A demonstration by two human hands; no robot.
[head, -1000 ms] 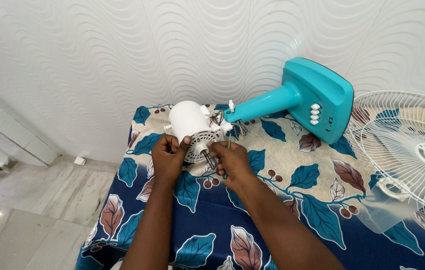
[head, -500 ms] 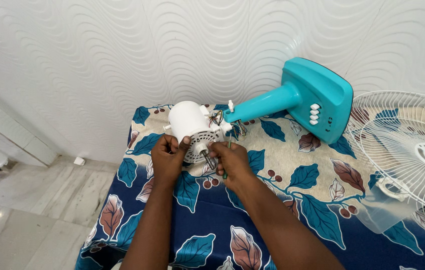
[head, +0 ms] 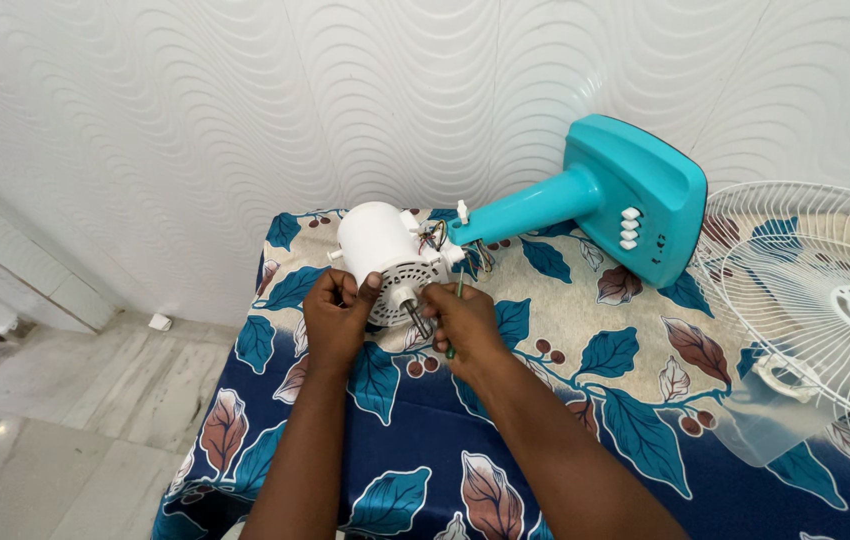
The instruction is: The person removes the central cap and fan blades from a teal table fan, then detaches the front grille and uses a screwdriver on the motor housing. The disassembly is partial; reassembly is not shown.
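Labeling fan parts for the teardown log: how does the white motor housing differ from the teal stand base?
The white motor housing is a rounded drum with a vented face; the teal stand base is a flat slab with a tubular neck. The housing is gripped by the left hand, with the right hand at its shaft; the base is untouched. The base carries white push buttons; the housing shows loose wires. Both lie on the leaf-print tablecloth.

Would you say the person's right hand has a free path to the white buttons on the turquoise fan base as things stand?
Probably yes. The right hand, gripping a green screwdriver at the white motor housing, has only bare tablecloth between it and the white buttons facing it.
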